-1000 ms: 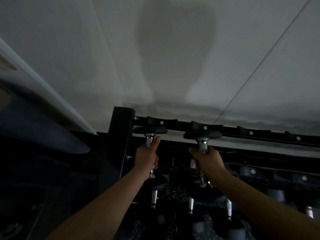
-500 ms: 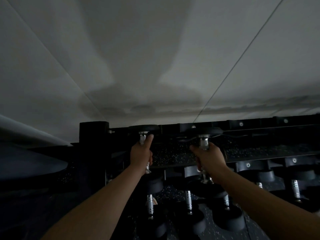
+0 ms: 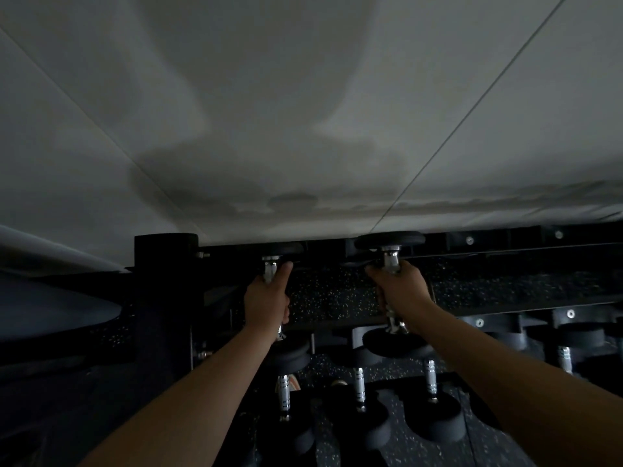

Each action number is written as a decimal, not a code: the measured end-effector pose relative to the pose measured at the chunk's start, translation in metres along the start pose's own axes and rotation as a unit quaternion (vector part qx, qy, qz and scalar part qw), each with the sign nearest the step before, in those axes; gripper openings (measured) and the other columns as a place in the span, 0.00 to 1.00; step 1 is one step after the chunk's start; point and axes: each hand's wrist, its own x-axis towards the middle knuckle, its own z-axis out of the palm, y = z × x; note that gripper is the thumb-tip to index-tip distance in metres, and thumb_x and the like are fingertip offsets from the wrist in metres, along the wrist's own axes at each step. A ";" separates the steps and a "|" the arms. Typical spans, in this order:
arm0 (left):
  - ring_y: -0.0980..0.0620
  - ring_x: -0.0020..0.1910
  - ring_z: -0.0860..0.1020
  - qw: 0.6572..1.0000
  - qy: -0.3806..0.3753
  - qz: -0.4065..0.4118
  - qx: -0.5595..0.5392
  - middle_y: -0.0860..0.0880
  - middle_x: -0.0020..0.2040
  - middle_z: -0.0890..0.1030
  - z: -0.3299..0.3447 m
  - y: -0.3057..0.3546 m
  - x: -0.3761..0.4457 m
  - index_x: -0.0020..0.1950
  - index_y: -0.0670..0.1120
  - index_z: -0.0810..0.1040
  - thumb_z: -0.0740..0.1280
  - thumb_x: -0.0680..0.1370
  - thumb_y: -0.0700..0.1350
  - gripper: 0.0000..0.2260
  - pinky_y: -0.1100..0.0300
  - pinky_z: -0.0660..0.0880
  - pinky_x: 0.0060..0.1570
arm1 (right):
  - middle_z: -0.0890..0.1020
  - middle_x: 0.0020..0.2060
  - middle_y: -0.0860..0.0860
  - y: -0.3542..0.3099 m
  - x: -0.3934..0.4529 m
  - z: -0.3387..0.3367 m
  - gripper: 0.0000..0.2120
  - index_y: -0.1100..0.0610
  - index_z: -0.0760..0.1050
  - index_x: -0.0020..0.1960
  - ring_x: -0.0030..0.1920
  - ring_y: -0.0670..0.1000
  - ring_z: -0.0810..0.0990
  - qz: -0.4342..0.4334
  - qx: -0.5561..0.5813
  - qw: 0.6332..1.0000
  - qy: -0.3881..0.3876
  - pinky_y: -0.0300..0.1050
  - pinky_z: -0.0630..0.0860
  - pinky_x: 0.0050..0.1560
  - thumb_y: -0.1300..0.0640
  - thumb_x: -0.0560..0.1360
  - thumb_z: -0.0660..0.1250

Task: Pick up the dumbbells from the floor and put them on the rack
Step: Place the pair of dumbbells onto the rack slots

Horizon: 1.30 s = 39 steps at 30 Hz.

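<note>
Left hand (image 3: 268, 303): arm reaching up from lower left of the frame, fingers curled tight around a chrome handle, thumb lying along it.
Left dumbbell (image 3: 271, 266): in that fist, at centre left, far head on the top tier of the rack (image 3: 165, 281), near head below the wrist.
Right hand (image 3: 403, 293): arm from lower right, fist wrapped around a second handle.
Right dumbbell (image 3: 390, 242): at centre right, far head above the knuckles by the top rail.
Racked dumbbells (image 3: 359, 382): lower tier, under both hands.

text: none legible | labels: none | numbers: none | scene dim
</note>
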 end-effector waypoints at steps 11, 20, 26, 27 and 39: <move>0.50 0.17 0.67 1.000 -0.010 0.004 0.002 0.46 0.24 0.71 -0.002 -0.001 0.000 0.48 0.39 0.74 0.71 0.75 0.58 0.22 0.62 0.65 0.19 | 0.80 0.26 0.54 0.023 0.016 0.012 0.15 0.55 0.75 0.41 0.24 0.55 0.77 0.022 -0.023 0.999 -0.002 0.49 0.76 0.29 0.45 0.69 0.75; 0.49 0.16 0.69 1.000 0.007 0.010 0.025 0.45 0.24 0.72 -0.001 0.000 0.001 0.46 0.39 0.74 0.71 0.74 0.60 0.22 0.61 0.66 0.18 | 0.79 0.23 0.49 0.025 0.019 0.008 0.14 0.56 0.76 0.42 0.21 0.50 0.76 0.026 -0.025 0.999 -0.008 0.41 0.72 0.24 0.47 0.70 0.75; 0.50 0.17 0.70 0.999 0.005 0.009 0.031 0.44 0.26 0.73 -0.001 0.000 -0.001 0.48 0.39 0.74 0.70 0.74 0.61 0.24 0.61 0.67 0.19 | 0.81 0.27 0.52 0.023 0.017 0.007 0.17 0.57 0.77 0.47 0.22 0.51 0.78 0.032 -0.022 0.999 -0.024 0.45 0.75 0.28 0.45 0.69 0.74; 0.50 0.17 0.70 0.999 0.005 0.009 0.031 0.44 0.26 0.73 -0.001 -0.001 -0.001 0.49 0.39 0.74 0.70 0.74 0.61 0.24 0.61 0.67 0.18 | 0.82 0.28 0.52 0.024 0.016 0.007 0.18 0.58 0.77 0.47 0.22 0.50 0.78 0.029 -0.030 0.999 -0.023 0.44 0.75 0.28 0.45 0.70 0.74; 0.46 0.42 0.81 0.989 0.051 0.053 0.129 0.44 0.52 0.80 -0.004 -0.003 -0.012 0.62 0.43 0.69 0.73 0.67 0.66 0.35 0.52 0.81 0.30 | 0.81 0.51 0.55 0.012 -0.001 -0.001 0.32 0.58 0.70 0.63 0.47 0.56 0.81 0.010 -0.123 0.992 -0.038 0.51 0.80 0.47 0.39 0.69 0.74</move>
